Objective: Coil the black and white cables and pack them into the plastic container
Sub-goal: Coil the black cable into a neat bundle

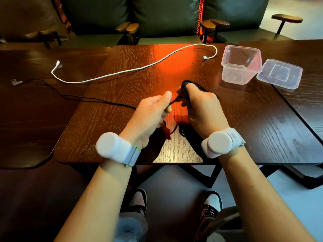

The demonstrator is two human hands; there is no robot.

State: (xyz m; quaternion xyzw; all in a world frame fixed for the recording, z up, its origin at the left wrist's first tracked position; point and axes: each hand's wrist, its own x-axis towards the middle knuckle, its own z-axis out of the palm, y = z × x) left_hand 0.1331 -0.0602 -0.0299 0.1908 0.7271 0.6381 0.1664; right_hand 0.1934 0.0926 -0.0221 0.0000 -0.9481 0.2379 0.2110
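The black cable (pixel 73 97) trails from its plug at the far left across the wooden table (pixel 122 81) to my hands. My right hand (pixel 201 105) grips several black loops wound around its fingers. Just left of it, my left hand (pixel 153 109) pinches the loose strand leading into the coil. The white cable (pixel 122 71) lies uncoiled in a long curve across the back of the table. A clear plastic container (pixel 241 65) stands open at the back right, apart from both hands.
The container's clear lid (pixel 279 74) lies flat just right of it. Dark side tables adjoin left and right. Green sofa cushions and small wooden armrests line the far side. My shoes show under the table's front edge.
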